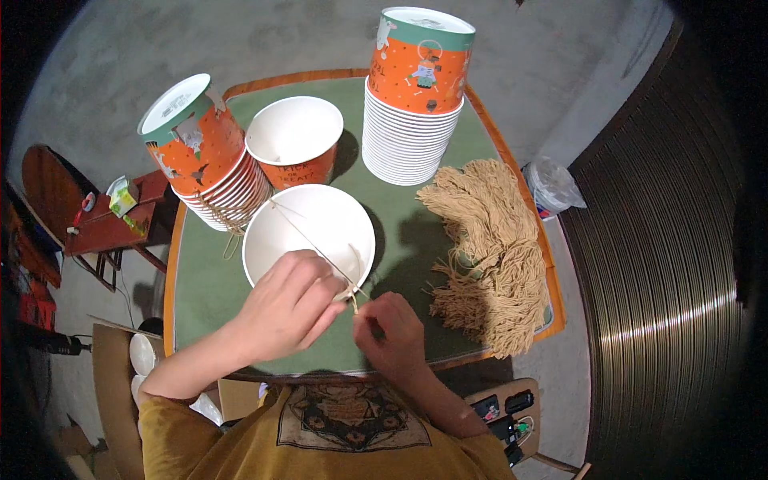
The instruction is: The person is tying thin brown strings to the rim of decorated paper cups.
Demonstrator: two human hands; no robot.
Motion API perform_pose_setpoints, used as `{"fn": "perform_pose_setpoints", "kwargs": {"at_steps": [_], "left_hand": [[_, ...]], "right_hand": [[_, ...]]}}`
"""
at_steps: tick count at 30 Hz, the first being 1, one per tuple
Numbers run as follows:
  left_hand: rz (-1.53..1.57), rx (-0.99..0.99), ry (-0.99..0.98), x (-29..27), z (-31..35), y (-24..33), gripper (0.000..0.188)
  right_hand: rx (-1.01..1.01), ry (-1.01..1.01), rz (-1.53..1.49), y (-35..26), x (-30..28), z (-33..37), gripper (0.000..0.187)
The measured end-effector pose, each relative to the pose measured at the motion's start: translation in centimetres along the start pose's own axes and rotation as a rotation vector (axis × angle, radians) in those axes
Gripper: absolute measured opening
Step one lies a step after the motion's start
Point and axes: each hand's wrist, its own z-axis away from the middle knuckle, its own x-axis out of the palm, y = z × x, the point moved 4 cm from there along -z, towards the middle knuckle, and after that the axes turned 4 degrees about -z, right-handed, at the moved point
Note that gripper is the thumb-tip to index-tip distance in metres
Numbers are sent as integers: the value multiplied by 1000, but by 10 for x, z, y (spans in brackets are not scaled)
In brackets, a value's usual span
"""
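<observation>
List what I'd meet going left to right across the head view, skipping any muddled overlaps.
Green-and-white pack, left stack of upturned paper buckets, front open paper bucket, right stack of upturned paper buckets, bundle of tan cords, white plastic pail, ribbed roller shutter.

A mottled grey wall (288, 40) stands behind the green-topped, orange-edged surface (204, 292). At right, a dark ribbed shutter-like panel (664, 240) catches a bright streak of light (664, 326); at left, a red-brown wooden table (138, 218) stands on grey floor (573, 320).
</observation>
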Motion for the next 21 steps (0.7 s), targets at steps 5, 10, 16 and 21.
{"fn": "perform_pose_setpoints", "kwargs": {"at_steps": [5,10,16,21], "left_hand": [[-442,168,150,1,44,-9,29],[-474,-100,256,-9,59,-20,24],[709,-844,372,28,90,-13,11],[1409,-1065,139,47,83,-2,9]], "right_hand": [[-18,-15,-84,-13,5,3,15],[-189,-80,-45,-26,24,4,26],[-229,-113,6,-29,33,6,34],[-212,-129,43,-27,33,8,31]]}}
